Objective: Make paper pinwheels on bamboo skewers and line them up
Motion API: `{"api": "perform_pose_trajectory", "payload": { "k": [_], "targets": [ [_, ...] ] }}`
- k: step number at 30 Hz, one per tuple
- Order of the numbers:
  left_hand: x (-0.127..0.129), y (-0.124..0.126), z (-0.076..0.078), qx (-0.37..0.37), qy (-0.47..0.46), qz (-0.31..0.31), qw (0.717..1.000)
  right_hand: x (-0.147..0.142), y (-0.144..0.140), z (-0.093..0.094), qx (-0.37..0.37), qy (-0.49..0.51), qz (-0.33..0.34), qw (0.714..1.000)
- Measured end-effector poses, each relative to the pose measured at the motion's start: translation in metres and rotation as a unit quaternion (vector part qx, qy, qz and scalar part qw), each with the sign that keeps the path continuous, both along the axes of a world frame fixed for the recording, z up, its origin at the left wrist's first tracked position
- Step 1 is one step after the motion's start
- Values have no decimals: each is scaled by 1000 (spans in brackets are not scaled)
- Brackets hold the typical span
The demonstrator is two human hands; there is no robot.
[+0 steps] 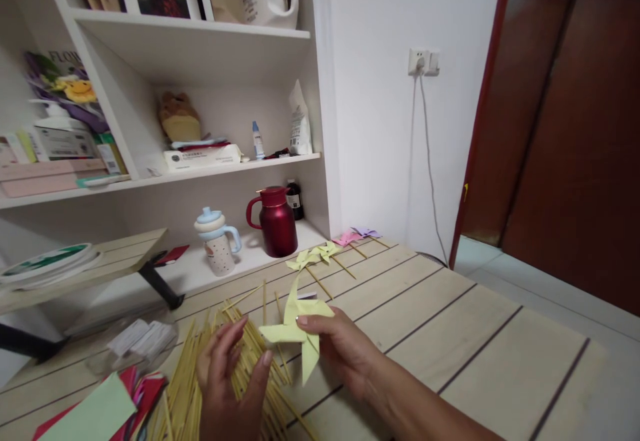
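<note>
My right hand (340,351) pinches a pale yellow paper pinwheel (295,327) at its middle, held just above the wooden table (475,361). My left hand (227,377) hovers beside it with fingers spread, its thumb touching the pinwheel's lower edge. Under both hands lies a heap of thin bamboo sticks (200,387). Farther back on the table lie finished pinwheels on sticks: two yellow ones (313,257), a pink one (347,238) and a purple one (367,232).
Coloured paper sheets (100,411) lie at the near left, with a clear plastic bag (135,341) behind them. A red thermos jug (276,221) and a lidded mug (216,241) stand on the low shelf. A brown door (565,134) is at right.
</note>
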State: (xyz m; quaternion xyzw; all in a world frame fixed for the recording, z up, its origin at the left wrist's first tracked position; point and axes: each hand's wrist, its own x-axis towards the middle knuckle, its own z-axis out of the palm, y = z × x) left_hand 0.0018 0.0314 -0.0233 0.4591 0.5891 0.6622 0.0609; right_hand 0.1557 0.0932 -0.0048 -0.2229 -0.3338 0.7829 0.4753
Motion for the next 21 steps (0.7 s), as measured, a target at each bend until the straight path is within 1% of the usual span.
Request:
{"api": "perform_pose_trajectory", "payload": {
  "k": [2,3,6,9,12,13,14,15,17,18,19,21],
  "targets": [
    [0,-2,1,-11,57,-3,998,-1,1,-4,-6,-3,10,1000],
    [1,-3,2,-19,71,-9,997,-2,0,-6,-8,-2,16,1000],
    [1,-2,0,-30,67,-2,997,-5,-1,-10,-28,8,35,999],
    [0,0,-1,-53,7,-2,999,-5,-1,-9,-42,7,33,999],
    [-1,-3,8,-59,-109,-23,992,1,3,-5,3,-15,12,1000],
    [-2,-6,13,-56,-144,-14,988,3,5,-4,25,-26,7,999],
    [-4,-9,19,-55,-165,8,985,6,8,-3,45,-38,-3,998],
    [-8,-13,23,-56,-174,44,982,9,11,-3,68,-40,-6,997],
    [-17,-19,29,-62,-144,121,980,15,17,-3,82,-42,-5,996],
    [-23,-20,30,-68,-119,145,980,17,20,-3,86,-42,-4,995],
    [-30,-21,28,-82,-91,151,981,19,23,-4,89,-44,-2,995],
    [-42,-19,22,-126,-20,125,984,23,29,-6,95,-47,-3,994]
  ]
}}
